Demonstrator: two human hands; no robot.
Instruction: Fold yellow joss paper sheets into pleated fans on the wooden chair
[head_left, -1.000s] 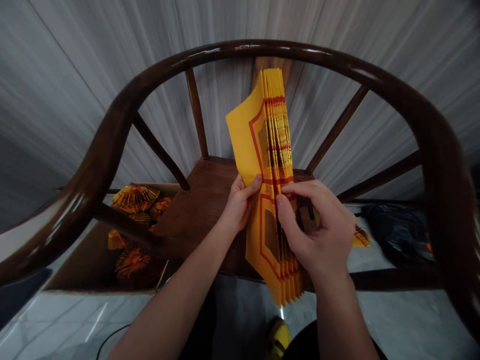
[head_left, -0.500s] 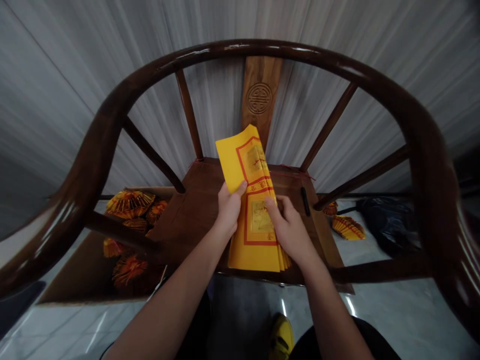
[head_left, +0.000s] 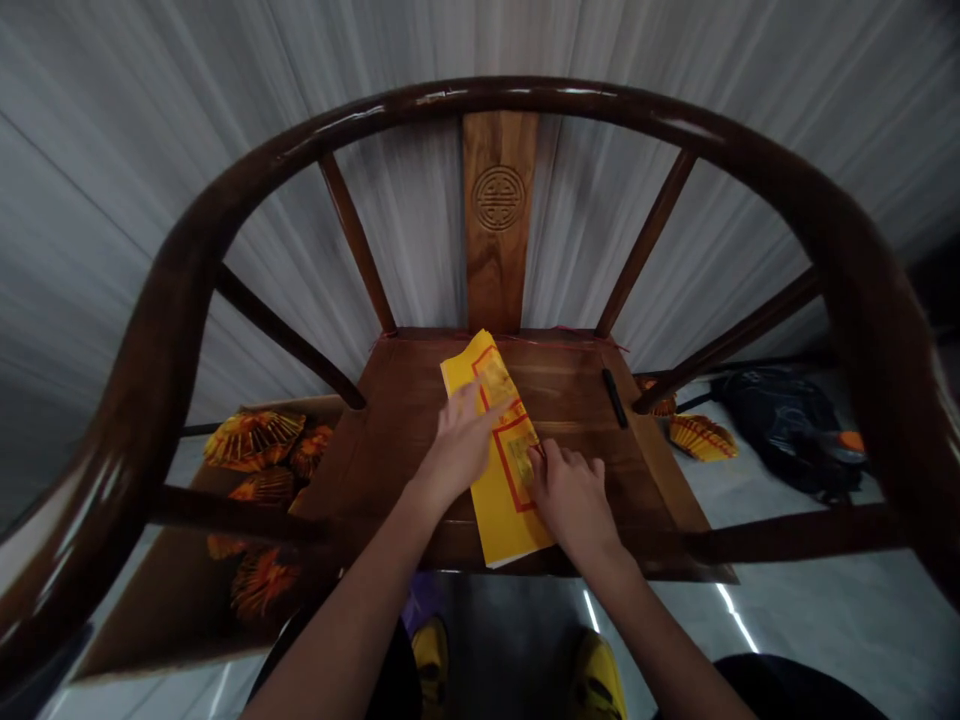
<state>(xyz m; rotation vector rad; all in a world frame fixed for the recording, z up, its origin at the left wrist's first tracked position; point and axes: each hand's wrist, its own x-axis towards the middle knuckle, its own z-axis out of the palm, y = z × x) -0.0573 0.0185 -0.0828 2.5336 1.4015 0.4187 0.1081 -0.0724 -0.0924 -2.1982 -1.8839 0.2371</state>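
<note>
A folded stack of yellow paper (head_left: 491,500) with red frames and gold patches lies slanted on the wooden chair seat (head_left: 397,400). My left hand (head_left: 461,440) is over the paper's left side, index finger and thumb spread apart, the palm turned down. Along the right edge of the stack, my right hand (head_left: 570,490) has its fingers curled, with thumb and index finger pinching the paper's edge. A black pen (head_left: 614,398) rests on the seat to the right of the paper.
The chair's curved dark armrest (head_left: 495,92) surrounds the seat. At the left is a cardboard box (head_left: 142,610) with several pleated gold and red paper pieces (head_left: 255,440). A black bag (head_left: 780,430) and a pleated yellow piece (head_left: 703,438) are on the floor at the right.
The paper stack has come down onto the seat and nearer me. My left hand has let go of it and opened. My right hand has moved lower, still at the right edge.
</note>
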